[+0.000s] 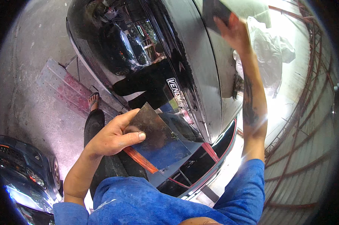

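Observation:
My left hand (pixel 115 135) grips a thin, dark metal filler spreader (pixel 156 129) with an orange strip along one edge; the thumb lies on its face. A small greenish-grey dab (pixel 174 135) sits near the far edge of that face. My right hand (pixel 232 32), slightly blurred, is raised and closed on a second dark flat spreader (pixel 215 13), with a bit of orange by the fingers. This one is over or against the dull grey roof (pixel 199 62) of a black vehicle; whether it touches, I cannot tell.
Below the roof run the vehicle's glossy, reflective black side (pixel 128 48) and a lettered sticker (pixel 174 90). My foot (pixel 94 100) rests on a pink-stained, perforated metal ramp (pixel 62 84). Dark car at left (pixel 27 176); red-trimmed car (pixel 193 165) close by; translucent plastic sheeting (pixel 267 52) beyond my right arm.

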### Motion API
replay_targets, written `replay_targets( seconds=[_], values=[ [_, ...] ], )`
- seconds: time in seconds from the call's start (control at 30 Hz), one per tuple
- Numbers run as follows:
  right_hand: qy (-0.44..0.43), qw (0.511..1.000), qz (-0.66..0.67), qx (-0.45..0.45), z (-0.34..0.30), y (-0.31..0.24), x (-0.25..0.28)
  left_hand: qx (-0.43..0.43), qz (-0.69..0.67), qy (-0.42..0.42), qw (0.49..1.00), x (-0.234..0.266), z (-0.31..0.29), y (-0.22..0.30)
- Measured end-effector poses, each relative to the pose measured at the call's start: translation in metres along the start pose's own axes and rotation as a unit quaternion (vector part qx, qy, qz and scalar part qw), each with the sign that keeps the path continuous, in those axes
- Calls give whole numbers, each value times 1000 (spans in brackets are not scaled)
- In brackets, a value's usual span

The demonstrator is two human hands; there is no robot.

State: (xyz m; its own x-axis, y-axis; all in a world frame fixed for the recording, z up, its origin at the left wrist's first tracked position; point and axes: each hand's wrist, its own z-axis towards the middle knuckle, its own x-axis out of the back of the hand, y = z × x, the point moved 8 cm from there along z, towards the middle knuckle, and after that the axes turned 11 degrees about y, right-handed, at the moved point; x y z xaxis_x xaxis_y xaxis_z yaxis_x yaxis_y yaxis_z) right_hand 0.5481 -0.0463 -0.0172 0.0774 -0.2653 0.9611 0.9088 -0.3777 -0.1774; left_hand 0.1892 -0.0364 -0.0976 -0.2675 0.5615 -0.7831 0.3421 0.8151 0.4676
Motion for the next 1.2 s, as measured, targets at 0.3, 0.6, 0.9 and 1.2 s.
replay_targets(
  seconds=[0.3, 0.6, 0.9, 1.2],
  values=[
    [-46, 990, 104, -84, 1, -18, 1, 8, -8, -17, 1000, -5, 0, -5],
    [-71, 971, 206, -103, 15, 21, -7, 31, 26, -35, 999, -19, -1, -15],
    [-44, 976, 201, -73, 14, 19, -4, 22, 10, -12, 1000, -34, -7, -41],
    [-91, 982, 150, -73, -47, 34, 8, 43, 41, -12, 998, -62, -7, -72]
  ],
)
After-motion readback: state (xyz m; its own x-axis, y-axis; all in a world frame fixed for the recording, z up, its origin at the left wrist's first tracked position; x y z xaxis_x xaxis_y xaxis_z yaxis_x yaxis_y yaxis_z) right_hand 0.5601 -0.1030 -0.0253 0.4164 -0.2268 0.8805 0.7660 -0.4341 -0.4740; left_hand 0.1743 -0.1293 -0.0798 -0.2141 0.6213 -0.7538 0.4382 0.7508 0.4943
